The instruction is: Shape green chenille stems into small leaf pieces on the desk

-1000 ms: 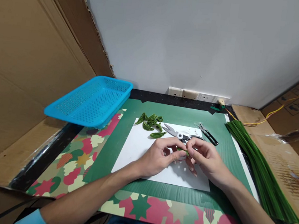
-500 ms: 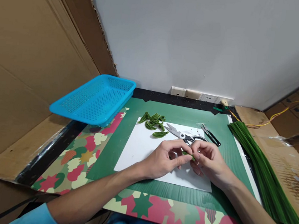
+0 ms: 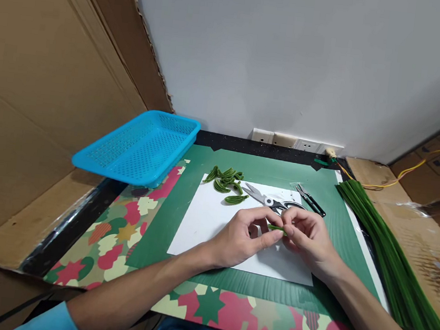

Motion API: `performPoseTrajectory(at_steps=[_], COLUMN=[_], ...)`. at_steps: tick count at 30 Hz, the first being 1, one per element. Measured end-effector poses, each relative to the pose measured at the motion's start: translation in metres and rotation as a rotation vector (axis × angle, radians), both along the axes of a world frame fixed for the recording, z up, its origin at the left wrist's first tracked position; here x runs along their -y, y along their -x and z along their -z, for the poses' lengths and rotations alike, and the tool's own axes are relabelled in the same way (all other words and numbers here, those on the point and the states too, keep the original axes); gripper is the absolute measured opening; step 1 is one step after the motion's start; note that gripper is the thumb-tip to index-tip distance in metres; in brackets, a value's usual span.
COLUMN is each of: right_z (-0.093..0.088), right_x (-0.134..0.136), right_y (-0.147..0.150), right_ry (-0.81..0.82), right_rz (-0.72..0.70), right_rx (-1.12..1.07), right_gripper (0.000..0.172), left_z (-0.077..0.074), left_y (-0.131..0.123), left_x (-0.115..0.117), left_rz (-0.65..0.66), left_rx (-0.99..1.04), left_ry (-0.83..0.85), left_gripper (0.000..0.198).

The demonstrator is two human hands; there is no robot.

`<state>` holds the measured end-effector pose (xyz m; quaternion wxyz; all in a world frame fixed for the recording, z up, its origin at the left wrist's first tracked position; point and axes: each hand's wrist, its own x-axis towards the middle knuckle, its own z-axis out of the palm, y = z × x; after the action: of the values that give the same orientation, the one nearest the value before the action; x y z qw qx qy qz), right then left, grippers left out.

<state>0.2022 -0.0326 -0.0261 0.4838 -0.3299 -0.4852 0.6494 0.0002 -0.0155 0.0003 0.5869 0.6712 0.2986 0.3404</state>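
The black-edged table carried a star-patterned sheet, with a green mat laid over it. A blue basket sat far left, and a bundle of green stems lay along the right.

Bright, even light over the surface, soft and from above, with no hard edges anywhere. The white sheet is the brightest patch, yet it is not blown out. Under the left hand and the right hand, a pale grey shadow falls on the near side. The green piece pinched between them is sharp. The blue basket drops a dim shadow beneath its raised edge. There is a faint sheen on the scissors. Wide-lens bowing bends the cardboard at left and the wall edge at right. The corners look stretched and slightly soft.
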Motion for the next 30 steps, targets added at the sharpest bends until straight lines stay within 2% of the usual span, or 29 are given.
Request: performPoseTrajectory(at_steps=[8,15,23,30], right_z=[-0.011,-0.018,-0.021,-0.018], right_x=[0.002,0.002,0.002,0.004], right_y=[-0.002,0.000,-0.002,-0.003], right_ry=[-0.033,-0.103,-0.103,-0.099], right_rz=[-0.016,0.024,-0.104,-0.119], right_rx=[0.089,0.209,0.089,0.057], right_gripper=[0.027,0.026,0.020,0.015], left_z=[-0.001,-0.002,-0.004,-0.004], left_y=[0.003,0.005,0.007,0.008], left_x=[-0.002,-0.006,-0.008,-0.007], left_rz=[0.005,-0.017,0.014,0.051], left_rx=[-0.017,-0.038,0.009,0.039], left_ry=[-0.047,-0.132,-0.102,-0.023], left_gripper=[0.020,0.016,0.019,0.021])
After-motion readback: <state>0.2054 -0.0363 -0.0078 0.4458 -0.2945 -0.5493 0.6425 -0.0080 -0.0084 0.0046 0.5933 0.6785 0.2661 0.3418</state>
